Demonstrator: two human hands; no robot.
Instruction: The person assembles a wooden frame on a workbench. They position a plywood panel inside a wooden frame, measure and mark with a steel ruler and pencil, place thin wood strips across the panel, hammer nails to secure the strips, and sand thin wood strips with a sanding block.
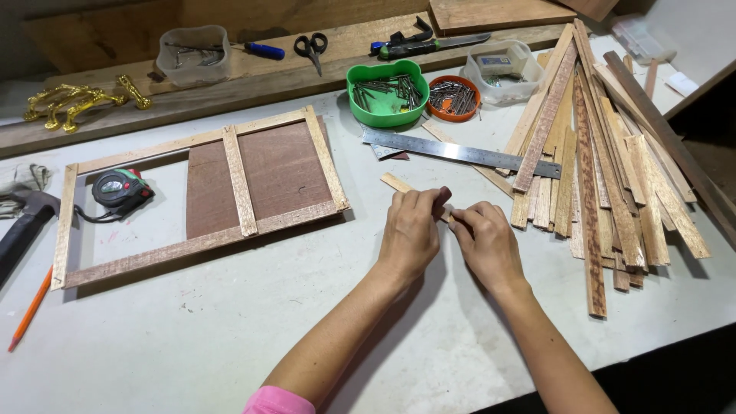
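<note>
Pale worktable [230,337] spreads below, where both hands meet on 1 thin wooden strip [397,183]. Left hand [410,234] and right hand [488,241] pinch it with curled fingers, between the wooden frame [238,192] and the stack of slats [598,176], near the steel ruler [460,152].

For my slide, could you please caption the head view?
Both hands, left hand and right hand, grip a thin wood strip on a workbench, between a wooden frame and stacked slats.

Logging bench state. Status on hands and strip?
Left hand, right hand both pinching thin wood strip flat on table. Steel ruler just beyond, apart.
</note>
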